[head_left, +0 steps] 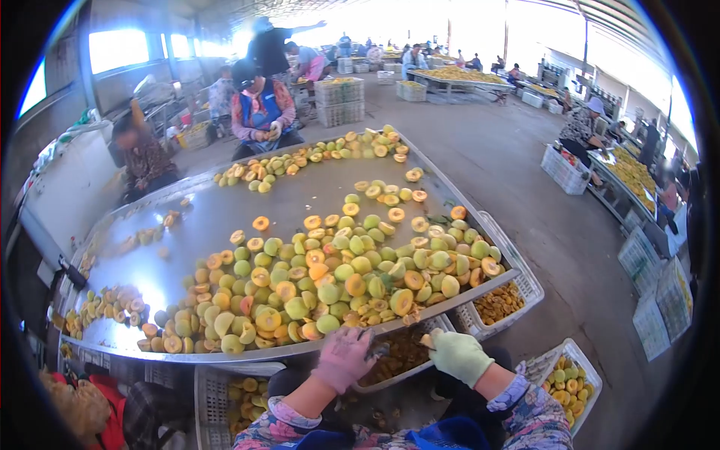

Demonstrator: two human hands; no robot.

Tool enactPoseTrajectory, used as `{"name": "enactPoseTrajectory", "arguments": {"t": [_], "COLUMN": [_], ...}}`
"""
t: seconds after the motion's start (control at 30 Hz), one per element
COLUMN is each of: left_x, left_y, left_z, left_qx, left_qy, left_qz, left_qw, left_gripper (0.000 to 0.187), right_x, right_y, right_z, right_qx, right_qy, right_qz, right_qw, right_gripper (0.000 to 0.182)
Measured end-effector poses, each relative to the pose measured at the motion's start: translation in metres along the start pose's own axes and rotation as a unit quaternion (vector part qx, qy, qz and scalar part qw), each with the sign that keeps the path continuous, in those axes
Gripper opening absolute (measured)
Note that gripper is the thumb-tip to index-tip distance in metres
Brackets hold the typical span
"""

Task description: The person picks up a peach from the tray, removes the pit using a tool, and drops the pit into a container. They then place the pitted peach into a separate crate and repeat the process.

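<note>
My left hand, in a pink glove with dark-stained fingertips, is closed just off the table's near edge. Something dark shows by its fingertips, too small to name. To its right, my right hand, in a pale green glove, pinches a small orange-brown piece that looks like fruit. Both hands are above a white crate with brown-orange scraps or pits inside. Beyond them, a large heap of halved yellow-green apricots or peaches covers the near part of the metal table, many with orange cut faces up.
A crate of fruit halves stands at my right, another crate at lower left. One more crate sits beside the table's right corner. A person in a blue vest works across the table. Stacked crates stand far right.
</note>
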State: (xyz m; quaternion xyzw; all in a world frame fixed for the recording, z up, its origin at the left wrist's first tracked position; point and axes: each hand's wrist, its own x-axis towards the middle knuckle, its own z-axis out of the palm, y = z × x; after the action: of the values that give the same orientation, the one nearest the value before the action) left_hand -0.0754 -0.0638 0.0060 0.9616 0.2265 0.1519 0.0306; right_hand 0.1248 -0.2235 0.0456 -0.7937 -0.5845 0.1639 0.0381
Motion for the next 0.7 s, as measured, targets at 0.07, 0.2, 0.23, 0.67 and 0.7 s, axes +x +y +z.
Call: {"name": "enactPoseTrajectory", "arguments": {"t": [0.07, 0.2, 0.23, 0.67, 0.7], "left_x": [-0.018, -0.076, -0.096, 0.048, 0.064], "left_y": [-0.01, -0.057, -0.07, -0.023, -0.018], "left_z": [-0.031, -0.068, -0.073, -0.045, -0.034], "left_qx": [-0.031, 0.118, 0.071, -0.139, -0.182], "left_qy": [0.094, 0.241, 0.161, 0.195, 0.183], "left_qz": [-0.032, -0.089, -0.187, -0.047, -0.034], "left_qw": [0.995, 0.959, 0.966, 0.97, 0.965], "left_gripper": [0.044, 0.031, 0.03, 0.033, 0.033], "right_x": [0.001, 0.009, 0.015, 0.304, 0.328], "right_y": [0.008, 0.02, 0.024, 0.032, 0.039], "right_z": [0.001, -0.016, -0.019, -0.091, -0.087], "right_qx": [0.045, 0.072, 0.089, -0.018, -0.035], "right_qy": [0.063, 0.118, 0.12, 0.126, 0.127], "right_qz": [0.045, 0.017, 0.027, 0.047, 0.042], "right_qw": [0.996, 0.99, 0.988, 0.991, 0.99], "right_gripper": [0.027, 0.027, 0.025, 0.034, 0.033]}}
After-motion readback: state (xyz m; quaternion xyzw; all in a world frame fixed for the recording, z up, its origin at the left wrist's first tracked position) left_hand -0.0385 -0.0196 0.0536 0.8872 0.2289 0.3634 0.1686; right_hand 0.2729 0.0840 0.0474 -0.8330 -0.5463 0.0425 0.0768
